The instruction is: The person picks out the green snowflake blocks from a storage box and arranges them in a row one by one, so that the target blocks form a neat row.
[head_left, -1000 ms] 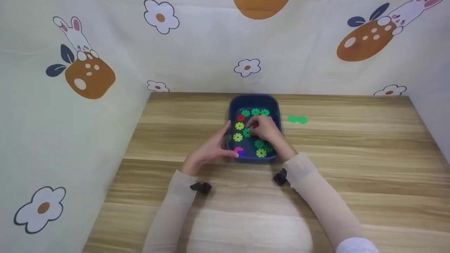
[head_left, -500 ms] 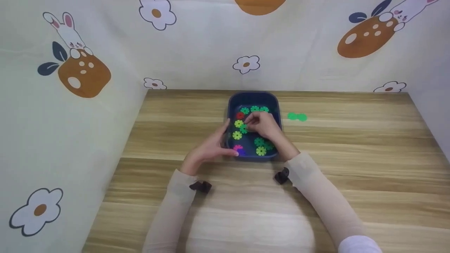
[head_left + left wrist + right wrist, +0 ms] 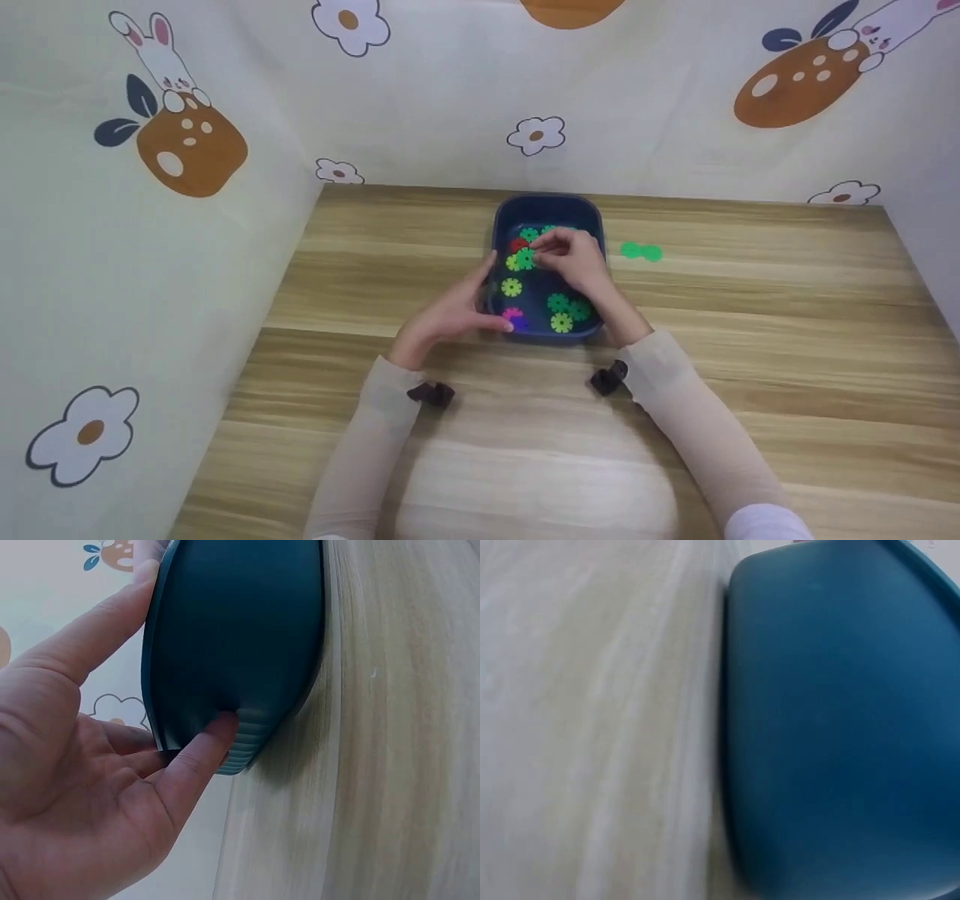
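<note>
A dark blue bin (image 3: pixel 551 337) holds several small notched discs. My left hand (image 3: pixel 450 311) grips the bin's left side, its thumb over the near left corner; in the left wrist view the hand (image 3: pixel 97 787) has its fingertips on the rim and outer wall of the bin (image 3: pixel 232 630). Inside the bin, my right hand (image 3: pixel 579 261) pinches a green disc (image 3: pixel 525 259) that partly covers a yellow disc (image 3: pixel 513 262), just below a red one (image 3: pixel 518 245). Only the outside of the bin (image 3: pixel 840 720) shows in the right wrist view, with the right hand out of sight.
Two joined green discs (image 3: pixel 641 251) lie on the wooden table (image 3: pixel 750 337) right of the bin. A yellow disc (image 3: pixel 511 287), pink and purple discs, and a cluster of green and yellow ones lie in the bin's near half. Patterned cloth (image 3: pixel 435 97) stands behind.
My right hand has moved toward the far end of the bin, carrying the green disc from beside the yellow discs to near the red one. The left hand keeps its grip.
</note>
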A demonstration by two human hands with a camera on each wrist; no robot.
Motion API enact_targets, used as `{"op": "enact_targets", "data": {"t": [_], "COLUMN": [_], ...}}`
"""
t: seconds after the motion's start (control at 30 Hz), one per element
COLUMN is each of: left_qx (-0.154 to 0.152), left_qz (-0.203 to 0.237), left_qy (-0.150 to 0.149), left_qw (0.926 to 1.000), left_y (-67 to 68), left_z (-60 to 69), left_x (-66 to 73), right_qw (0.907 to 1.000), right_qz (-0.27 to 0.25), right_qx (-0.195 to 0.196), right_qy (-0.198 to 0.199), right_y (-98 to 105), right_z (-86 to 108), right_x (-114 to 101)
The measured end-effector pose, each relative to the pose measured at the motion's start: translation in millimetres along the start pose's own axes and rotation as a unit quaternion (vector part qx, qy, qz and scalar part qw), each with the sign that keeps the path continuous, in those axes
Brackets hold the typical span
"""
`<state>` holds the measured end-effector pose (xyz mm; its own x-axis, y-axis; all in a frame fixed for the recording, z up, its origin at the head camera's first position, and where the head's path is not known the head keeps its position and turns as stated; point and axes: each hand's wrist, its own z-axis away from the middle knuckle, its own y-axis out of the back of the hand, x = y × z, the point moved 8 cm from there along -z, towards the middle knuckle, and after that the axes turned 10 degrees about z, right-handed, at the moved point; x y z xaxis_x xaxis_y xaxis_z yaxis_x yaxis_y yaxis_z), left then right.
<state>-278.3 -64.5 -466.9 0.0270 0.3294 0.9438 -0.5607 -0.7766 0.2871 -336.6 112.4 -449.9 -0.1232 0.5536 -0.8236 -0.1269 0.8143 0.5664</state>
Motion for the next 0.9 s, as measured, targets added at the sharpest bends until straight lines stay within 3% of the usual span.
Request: {"op": "enact_targets", "data": {"t": [0.27, 0.43, 0.57, 0.9], "left_qx": [0.006, 0.025, 0.029, 0.036], "left_qz": [-0.037, 0.022, 0.056, 0.047], "left_qy": [-0.004, -0.019, -0.011, 0.0], "left_qw": [0.9993, 0.9993, 0.998, 0.9983], "left_y": [3.3, 4.8, 4.0, 4.2], "left_z": [1.8, 0.3, -1.6, -2.9], "left_x": [5.4, 4.6, 1.1, -1.0], "right_qw": [0.9992, 0.9989, 0.9985, 0.9947], "right_qz": [-0.037, -0.045, -0.045, -0.088], "right_qx": [0.006, 0.015, 0.028, 0.052], "right_qy": [0.011, -0.003, -0.008, 0.007], "right_y": [15.3, 33.3, 48.0, 78.5], "right_z": [5.7, 12.2, 16.4, 24.0], "right_x": [-9.8, -11.4, -11.4, -10.6]}}
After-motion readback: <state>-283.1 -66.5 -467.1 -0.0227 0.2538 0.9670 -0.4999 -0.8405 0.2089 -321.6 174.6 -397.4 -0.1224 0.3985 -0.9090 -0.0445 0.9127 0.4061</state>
